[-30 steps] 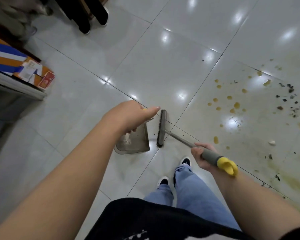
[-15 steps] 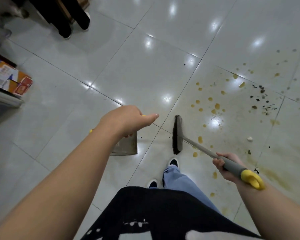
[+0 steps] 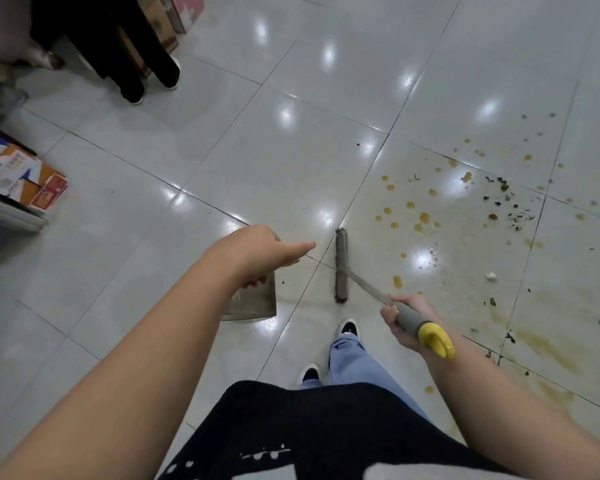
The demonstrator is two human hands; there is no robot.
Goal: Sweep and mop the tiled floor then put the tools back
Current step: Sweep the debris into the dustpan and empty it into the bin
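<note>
1. Left hand: fingers curled around the handle of the dustpan, which sits on the tiled floor just left of the broom head; thumb extended.
2. Right hand: fingers grasping the grey grip of the broom, its yellow end cap toward the forearm.
3. Broom head: resting on the floor at the near edge of the yellow spill drops.
4. Dark debris: scattered well to the right, unswept.
5. Step judged in hand: sweeping. The next move calls for reaching the broom out to the debris and drawing it toward the dustpan mouth.
</note>
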